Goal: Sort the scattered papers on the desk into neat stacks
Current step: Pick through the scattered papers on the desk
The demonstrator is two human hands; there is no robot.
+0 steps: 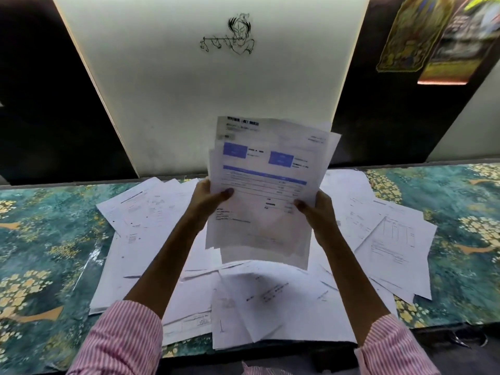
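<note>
I hold a bundle of several white sheets (pixel 266 190) upright above the desk; the front sheet has blue boxes and a blue bar. My left hand (pixel 209 198) grips the bundle's left edge, thumb on the front. My right hand (pixel 315 209) grips its right edge the same way. The sheets in the bundle are fanned unevenly at the top. Below and around lie scattered papers (pixel 151 212) overlapping on the desk: a loose spread at the left, another at the right (pixel 389 239), and a messy heap at the near edge (pixel 265 301).
The desk is covered with a teal floral cloth (pixel 48 239). A white panel with a line drawing (pixel 216 77) stands against the dark wall behind. Colourful posters (pixel 422 36) hang at the upper right. The desk's front edge runs just below the near heap.
</note>
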